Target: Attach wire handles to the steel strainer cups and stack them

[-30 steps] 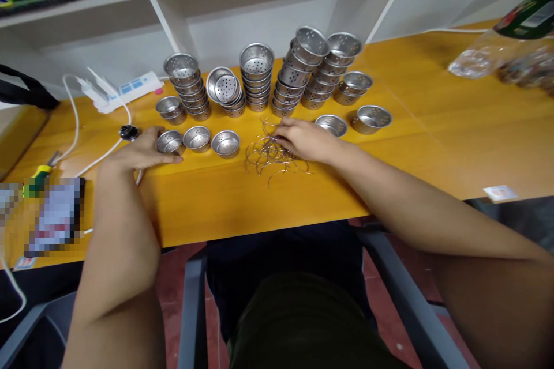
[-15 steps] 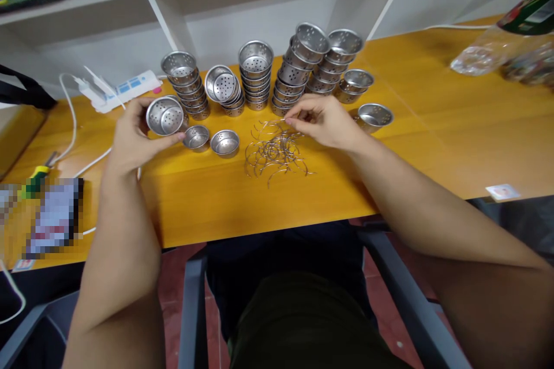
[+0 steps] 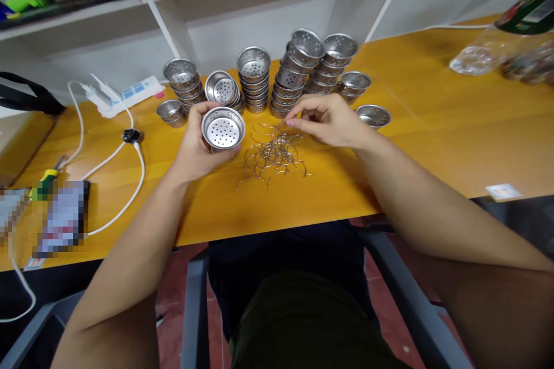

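Note:
My left hand [image 3: 197, 141] is wrapped round a perforated metal cup [image 3: 223, 128], its open top facing up toward me. Right of it, on the table, lies a tangled heap of thin curved metal wires [image 3: 277, 153]. The thumb and fingertips of my right hand [image 3: 322, 118] are pinched together at the top edge of this heap, on what looks like one thin curved wire. Behind both hands stand several stacks of similar cups, among them a middle stack [image 3: 254, 78] and a tall leaning stack [image 3: 291, 78]. Whatever is under my left hand is hidden.
Small cups [image 3: 172, 113] stand left of my left hand, and a single cup [image 3: 373, 116] is right of my right hand. A power strip [image 3: 134, 95] with white cables, a screwdriver [image 3: 43, 183] and a blurred packet [image 3: 63, 216] lie left. A plastic bottle [image 3: 476, 55] is far right.
My left hand has moved right with the cup, close to the wires, uncovering small cups at left and hiding two that stood in front. My right hand has hardly moved.

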{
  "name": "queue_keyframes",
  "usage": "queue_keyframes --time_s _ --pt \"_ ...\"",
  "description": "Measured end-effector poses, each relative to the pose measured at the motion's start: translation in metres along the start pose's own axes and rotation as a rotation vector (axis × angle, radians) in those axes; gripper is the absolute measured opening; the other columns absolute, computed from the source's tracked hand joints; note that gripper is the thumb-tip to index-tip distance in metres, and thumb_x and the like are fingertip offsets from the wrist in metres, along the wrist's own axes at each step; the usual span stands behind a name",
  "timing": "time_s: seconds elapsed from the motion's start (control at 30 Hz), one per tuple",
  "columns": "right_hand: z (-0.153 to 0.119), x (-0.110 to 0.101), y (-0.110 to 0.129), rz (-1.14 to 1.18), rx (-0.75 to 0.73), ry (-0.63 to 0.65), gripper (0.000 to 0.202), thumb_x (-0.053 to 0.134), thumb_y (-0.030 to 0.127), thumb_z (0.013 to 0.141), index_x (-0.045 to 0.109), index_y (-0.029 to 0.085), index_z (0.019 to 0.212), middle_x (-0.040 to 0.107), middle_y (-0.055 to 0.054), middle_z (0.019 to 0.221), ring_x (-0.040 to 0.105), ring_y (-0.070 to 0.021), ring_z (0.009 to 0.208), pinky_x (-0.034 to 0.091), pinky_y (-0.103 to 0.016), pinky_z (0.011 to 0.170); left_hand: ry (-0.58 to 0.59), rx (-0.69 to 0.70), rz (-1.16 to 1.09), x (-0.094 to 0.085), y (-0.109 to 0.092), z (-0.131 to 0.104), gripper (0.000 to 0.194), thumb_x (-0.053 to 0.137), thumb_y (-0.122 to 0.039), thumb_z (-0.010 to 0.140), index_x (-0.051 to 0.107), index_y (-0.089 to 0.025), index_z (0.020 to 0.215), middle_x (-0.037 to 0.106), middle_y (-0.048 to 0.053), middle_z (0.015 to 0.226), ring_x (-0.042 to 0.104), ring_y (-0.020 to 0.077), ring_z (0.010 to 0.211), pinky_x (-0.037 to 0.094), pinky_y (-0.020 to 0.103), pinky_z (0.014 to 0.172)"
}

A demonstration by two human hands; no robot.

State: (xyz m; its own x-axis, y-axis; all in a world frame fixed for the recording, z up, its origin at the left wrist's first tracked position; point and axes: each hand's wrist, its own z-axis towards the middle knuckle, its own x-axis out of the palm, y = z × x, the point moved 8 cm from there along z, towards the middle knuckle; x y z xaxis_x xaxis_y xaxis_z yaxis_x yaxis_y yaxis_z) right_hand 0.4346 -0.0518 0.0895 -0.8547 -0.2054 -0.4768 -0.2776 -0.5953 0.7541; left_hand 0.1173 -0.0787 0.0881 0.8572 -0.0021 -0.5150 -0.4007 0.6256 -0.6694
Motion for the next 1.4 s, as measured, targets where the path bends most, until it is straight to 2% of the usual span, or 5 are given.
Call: queue_keyframes --time_s 0.2,0.53,0.97,1.2,1.4 --pt "0.025 -0.017 0.047 0.152 -0.045 -0.002 0.041 0.104 0.065 0.106 0.091 0.026 0.112 0.078 -0.003 0.086 0.062 -0.0173 0.067 0.057 -0.04 0.06 0.063 -0.038 -0.134 0.023 -0.005 0.02 0.114 0.115 -0.095 0.076 0.062 -0.035 0.158 0.081 0.012 0.153 0.084 0.0419 0.145 0.075 0.061 0.122" --pt "0.03 0.02 -0.017 0.298 0.126 -0.125 0.065 0.099 0.091 0.099 0.082 0.032 0.118 0.065 0.003 0.071 0.05 -0.0161 0.05 0.042 -0.035 0.04 0.039 -0.078 -0.386 0.08 0.03 0.003 0.105 0.113 -0.093 0.081 0.073 -0.032 0.157 0.087 0.015 0.157 0.089 0.0394 0.142 0.077 0.06 0.121" --pt "0.023 0.033 -0.042 0.156 0.078 -0.173 0.056 0.08 0.085 0.116 0.077 0.031 0.13 0.058 0.001 0.076 0.064 -0.0225 0.066 0.07 -0.043 0.065 0.031 -0.132 -0.404 0.076 0.032 0.0 0.106 0.11 -0.1 0.079 0.071 -0.035 0.154 0.088 0.012 0.155 0.091 0.0379 0.142 0.078 0.058 0.122" --pt "0.017 0.022 -0.008 0.082 0.01 -0.24 0.065 0.082 0.096 0.111 0.076 0.031 0.114 0.068 -0.007 0.096 0.075 -0.0305 0.094 0.073 -0.048 0.079 0.0 -0.108 -0.313 0.073 0.03 -0.002 0.103 0.106 -0.099 0.086 0.071 -0.035 0.159 0.085 0.013 0.157 0.087 0.0407 0.149 0.076 0.062 0.127" --pt "0.013 0.035 0.02 0.013 0.006 -0.099 0.066 0.081 0.098 0.109 0.081 0.032 0.113 0.075 -0.011 0.107 0.074 -0.0348 0.103 0.076 -0.056 0.089 -0.02 -0.082 -0.237 0.071 0.036 -0.004 0.107 0.115 -0.087 0.083 0.06 -0.04 0.162 0.075 0.012 0.172 0.079 0.0414 0.163 0.077 0.06 0.129"
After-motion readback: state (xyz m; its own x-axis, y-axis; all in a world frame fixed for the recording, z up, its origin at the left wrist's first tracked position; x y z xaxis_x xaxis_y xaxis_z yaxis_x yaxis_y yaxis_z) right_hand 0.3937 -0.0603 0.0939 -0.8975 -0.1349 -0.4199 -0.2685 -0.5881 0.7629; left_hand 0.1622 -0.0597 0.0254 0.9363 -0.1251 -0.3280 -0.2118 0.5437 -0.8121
